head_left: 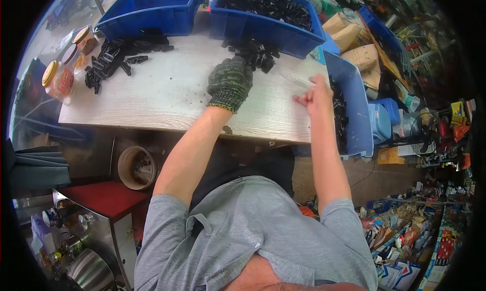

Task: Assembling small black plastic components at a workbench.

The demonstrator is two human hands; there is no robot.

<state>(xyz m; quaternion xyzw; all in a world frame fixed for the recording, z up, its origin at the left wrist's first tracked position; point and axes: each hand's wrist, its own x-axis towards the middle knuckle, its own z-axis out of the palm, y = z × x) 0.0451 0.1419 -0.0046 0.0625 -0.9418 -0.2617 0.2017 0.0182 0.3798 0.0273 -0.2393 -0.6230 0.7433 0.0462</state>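
Note:
My left hand (230,83) wears a dark green and black knit glove and rests at the near left edge of a small pile of black plastic parts (260,58). Its fingers curl down and inward; whatever they hold is hidden beneath the glove. Bare and slightly blurred, my right hand (316,92) is over the right end of the pale wood-grain table (172,98). Its fingers are apart, with nothing visible between them. Just beyond the table's right edge stands a light blue bin (357,106) with black parts inside. Another heap of black parts (109,58) lies on the table's left side.
At the back of the table stand a blue bin (152,12) and a second blue bin (266,22) full of black parts. Lidded jars (58,81) line the left edge. A round bucket (136,167) is below the table. Cluttered shelves fill the right side.

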